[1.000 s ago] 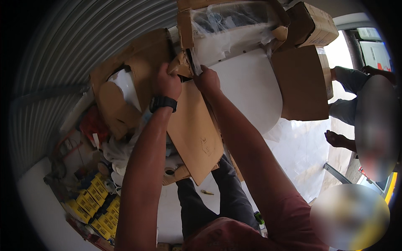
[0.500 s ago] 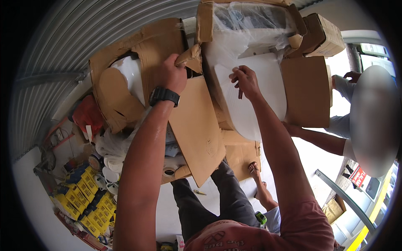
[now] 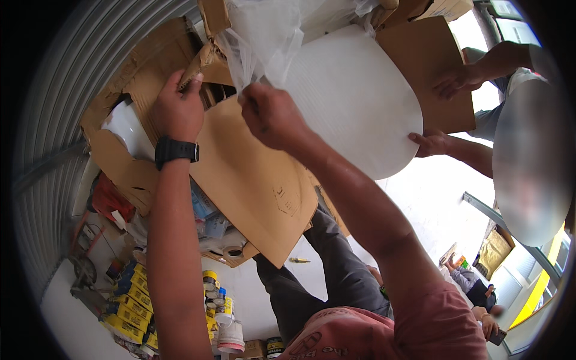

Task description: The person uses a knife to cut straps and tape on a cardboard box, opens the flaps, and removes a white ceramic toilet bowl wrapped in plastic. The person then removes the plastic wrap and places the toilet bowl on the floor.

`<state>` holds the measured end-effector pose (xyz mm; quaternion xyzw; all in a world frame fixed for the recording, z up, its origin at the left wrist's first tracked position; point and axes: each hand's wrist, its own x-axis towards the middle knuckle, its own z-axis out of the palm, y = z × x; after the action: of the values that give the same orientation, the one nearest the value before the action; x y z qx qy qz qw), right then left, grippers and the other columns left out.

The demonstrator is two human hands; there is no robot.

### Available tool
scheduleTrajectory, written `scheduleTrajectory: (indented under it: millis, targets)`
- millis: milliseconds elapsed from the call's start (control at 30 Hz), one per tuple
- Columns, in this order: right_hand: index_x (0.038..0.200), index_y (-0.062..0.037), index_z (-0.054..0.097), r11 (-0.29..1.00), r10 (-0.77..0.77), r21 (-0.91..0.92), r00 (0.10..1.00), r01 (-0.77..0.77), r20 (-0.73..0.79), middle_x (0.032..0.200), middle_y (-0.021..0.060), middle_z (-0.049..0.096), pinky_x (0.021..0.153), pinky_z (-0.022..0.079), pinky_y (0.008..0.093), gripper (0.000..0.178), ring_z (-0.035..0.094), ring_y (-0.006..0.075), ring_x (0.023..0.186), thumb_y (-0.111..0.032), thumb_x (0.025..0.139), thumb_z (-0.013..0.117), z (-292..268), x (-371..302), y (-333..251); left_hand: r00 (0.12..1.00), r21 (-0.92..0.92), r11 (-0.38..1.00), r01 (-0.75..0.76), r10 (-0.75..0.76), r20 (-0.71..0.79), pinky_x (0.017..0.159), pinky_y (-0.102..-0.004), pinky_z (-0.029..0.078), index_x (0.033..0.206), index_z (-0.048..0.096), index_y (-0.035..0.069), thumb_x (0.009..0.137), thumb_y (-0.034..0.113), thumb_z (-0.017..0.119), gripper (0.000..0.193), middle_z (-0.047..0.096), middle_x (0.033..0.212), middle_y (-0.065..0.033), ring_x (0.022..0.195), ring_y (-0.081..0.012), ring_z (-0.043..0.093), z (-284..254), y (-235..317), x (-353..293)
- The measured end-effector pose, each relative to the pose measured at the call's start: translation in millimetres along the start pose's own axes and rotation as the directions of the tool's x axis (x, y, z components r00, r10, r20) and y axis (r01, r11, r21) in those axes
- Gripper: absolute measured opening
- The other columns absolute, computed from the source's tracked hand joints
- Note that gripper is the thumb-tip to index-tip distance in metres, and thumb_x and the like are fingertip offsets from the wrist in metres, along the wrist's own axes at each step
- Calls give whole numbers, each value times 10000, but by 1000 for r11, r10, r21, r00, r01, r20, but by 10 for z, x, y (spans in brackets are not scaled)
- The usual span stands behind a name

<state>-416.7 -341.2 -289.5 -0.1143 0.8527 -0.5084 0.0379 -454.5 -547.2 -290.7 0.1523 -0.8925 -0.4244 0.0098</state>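
Observation:
My left hand [image 3: 180,111], with a black watch on the wrist, is closed around a torn corner of a brown cardboard flap [image 3: 211,61]. My right hand [image 3: 271,115] is closed at the lower edge of a clear plastic wrap [image 3: 261,42], gripping it. Beside that hand lies a large white object [image 3: 354,99] with a rounded edge, partly out of an opened carton; its exact kind is unclear. Below both hands, a broad cardboard panel [image 3: 252,174] slants toward me. A co-worker's hand [image 3: 431,144] touches the white object's right edge.
The co-worker's other hand [image 3: 459,79] is by an upright cardboard flap [image 3: 420,66]. At left, another carton holds a glossy white piece [image 3: 128,126]. Yellow packages [image 3: 131,300] and paint cans stand lower left. A small yellow tool [image 3: 299,260] lies on the floor.
My right hand has moved left and down, away from above the white object, onto the plastic wrap. My left hand still grips the cardboard. The co-worker's hands have come into fuller view.

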Motion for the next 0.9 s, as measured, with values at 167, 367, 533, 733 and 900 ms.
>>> scheduleTrajectory:
  millis: [167,367,533,733,900]
  targets:
    - [949,-5,596,995,-97,4,995,97,-12,818,211,639,702,516,497,77,637,435,764,-63,898,604,122,-32,-395,999,50,998,-38,39,-27,741,-323,549,1221,679,12,958,303,747,398,758,881,-102,834,-196,729,-5,109,-46]
    - [937,1,605,978,-141,160,989,135,30,810,219,628,693,514,498,108,633,445,755,-63,855,634,4,-81,-1013,993,-137,988,-70,82,82,759,-347,569,1249,655,7,950,271,748,409,753,1012,-184,916,-221,755,-32,-79,23]
    - [948,6,600,994,-12,112,997,21,-74,826,224,632,668,511,490,116,624,457,741,-54,855,633,98,-159,-1267,986,-188,975,-114,135,102,797,-340,555,1247,646,-9,975,254,722,385,752,1027,-149,938,-204,731,9,-147,64]
    - [1307,35,556,687,639,348,759,-637,126,781,168,658,698,532,398,643,661,256,724,-273,820,842,-195,-888,-673,999,-200,980,-18,24,26,837,-355,520,1163,658,-36,994,216,693,305,726,1014,-129,916,-211,678,113,188,-104]
    - [1226,-32,721,583,775,-367,632,-724,-15,1050,218,701,886,560,446,571,690,374,995,-291,736,859,-628,-1553,412,999,-112,993,23,-18,48,833,-353,515,1137,646,-49,1007,235,684,315,715,1000,-138,928,-215,675,132,189,-82]
